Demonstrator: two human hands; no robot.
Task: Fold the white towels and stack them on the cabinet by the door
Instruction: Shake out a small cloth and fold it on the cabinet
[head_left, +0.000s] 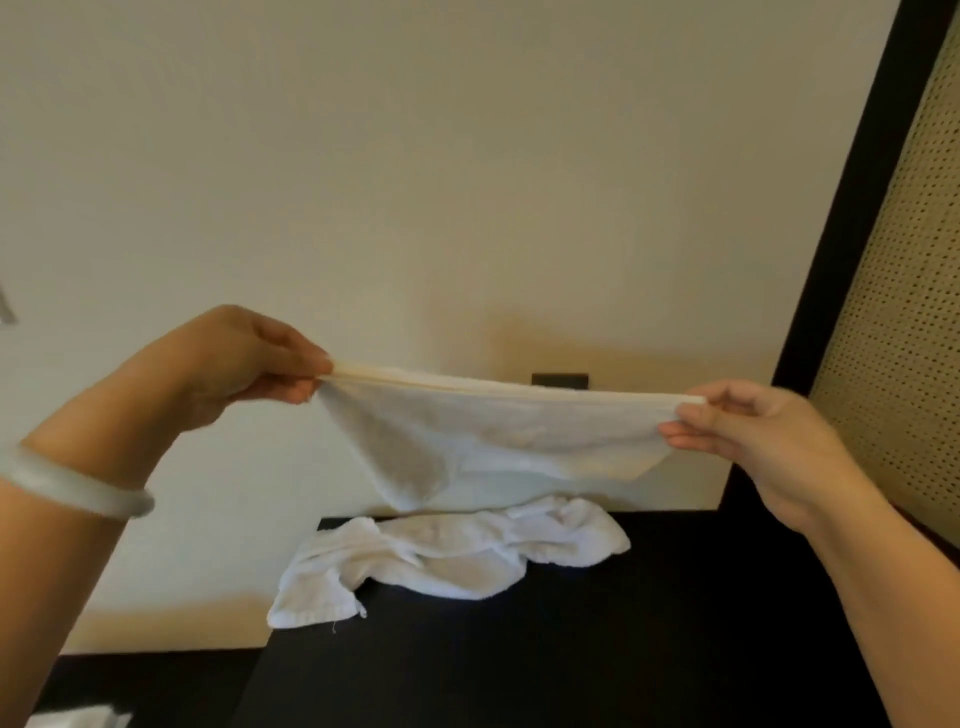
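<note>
Hands: left hand (244, 358) and right hand (753, 431) pinch one stretched towel (493, 431) | one crumpled towel heap (452, 556) on cabinet (623, 649)

Both hands (519, 395) pinch a white towel (493, 436) stretched above the cabinet (623, 649).

Only one view here, a wide-angle cam worn on the person's head, so there's no second angle to overlap with. It faces forward and slightly down, over the dark cabinet top (571, 665) toward the cream wall (363, 156) on the far side. It's close in: the forearms enter from the near corners, and the left hand (244, 358) and right hand (769, 436) pinch the white towel (493, 431) mid-frame. The black frame (831, 270) at right leans.
</note>
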